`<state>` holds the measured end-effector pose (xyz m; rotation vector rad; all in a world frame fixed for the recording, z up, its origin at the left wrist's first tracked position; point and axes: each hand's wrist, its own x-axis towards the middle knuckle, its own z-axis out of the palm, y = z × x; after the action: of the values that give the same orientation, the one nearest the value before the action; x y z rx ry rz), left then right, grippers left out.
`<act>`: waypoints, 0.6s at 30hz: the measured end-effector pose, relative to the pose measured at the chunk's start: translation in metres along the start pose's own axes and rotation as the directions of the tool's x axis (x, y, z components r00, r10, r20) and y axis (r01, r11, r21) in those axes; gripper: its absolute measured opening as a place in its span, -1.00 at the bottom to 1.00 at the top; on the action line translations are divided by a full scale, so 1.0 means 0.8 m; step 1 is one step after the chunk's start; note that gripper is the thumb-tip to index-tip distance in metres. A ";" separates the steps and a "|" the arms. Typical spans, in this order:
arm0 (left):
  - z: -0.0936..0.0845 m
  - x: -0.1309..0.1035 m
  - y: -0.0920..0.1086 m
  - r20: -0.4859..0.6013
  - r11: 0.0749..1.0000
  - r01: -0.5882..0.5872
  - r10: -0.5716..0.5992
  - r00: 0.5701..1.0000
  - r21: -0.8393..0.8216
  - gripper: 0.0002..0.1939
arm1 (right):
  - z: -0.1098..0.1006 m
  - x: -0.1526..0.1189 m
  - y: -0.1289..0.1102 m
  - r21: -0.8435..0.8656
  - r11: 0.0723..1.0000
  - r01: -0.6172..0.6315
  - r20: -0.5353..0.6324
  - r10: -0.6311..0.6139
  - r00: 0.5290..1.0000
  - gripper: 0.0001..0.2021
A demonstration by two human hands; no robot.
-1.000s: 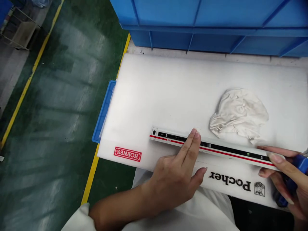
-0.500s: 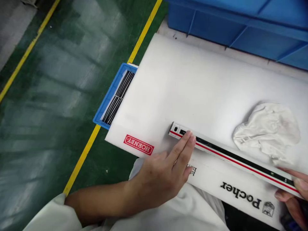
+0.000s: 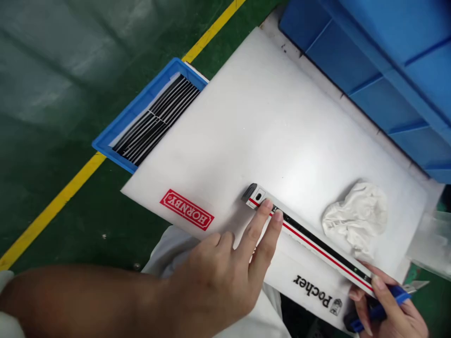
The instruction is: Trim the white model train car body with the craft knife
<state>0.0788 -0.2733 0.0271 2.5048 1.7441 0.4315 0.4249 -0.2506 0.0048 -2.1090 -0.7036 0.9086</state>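
A long, slim model train carriage [image 3: 317, 241], white with a black window band and a red stripe, slants over the white foam sheet. My left hand [image 3: 225, 272] rests its outstretched index and middle fingertips on the side near the dark left end. Those two fingers are slightly apart; the thumb is hidden. At the other end, my right hand [image 3: 394, 305] grips the carriage between thumb and fingers. It also keeps a blue utility knife [image 3: 400, 294] in the palm, its blade pointing out to the right. A crumpled white cloth [image 3: 355, 218] lies just beyond the carriage.
The foam sheet [image 3: 229, 155] bears a red HORNBY label and black Pocher lettering. A blue tray [image 3: 116, 126] of black and white strips stands at its left edge. Large blue bins [image 3: 373, 89] line the far side. Green floor with a yellow line lies left.
The view has turned and shifted, bringing more of the tray and my right hand with its knife into sight. My left index and middle fingers have spread slightly apart on the carriage.
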 end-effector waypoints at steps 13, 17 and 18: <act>0.003 -0.007 0.004 0.025 0.996 0.005 -0.003 1.000 -0.084 -0.36 | 0.014 -0.009 -0.016 0.108 0.992 -0.071 0.011 0.071 0.997 -0.54; 0.001 -0.007 0.001 0.038 0.994 -0.025 0.029 0.999 -0.103 -0.41 | 0.016 -0.008 -0.017 0.101 0.993 -0.053 0.024 0.051 0.998 -0.52; -0.001 -0.006 0.000 0.030 0.994 -0.025 0.028 0.999 -0.104 -0.43 | 0.017 -0.008 -0.017 0.101 0.994 -0.049 0.029 0.046 0.999 -0.51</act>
<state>0.0772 -0.2777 0.0269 2.4522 1.6352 0.4692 0.4080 -0.2419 0.0114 -2.0346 -0.6099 0.9795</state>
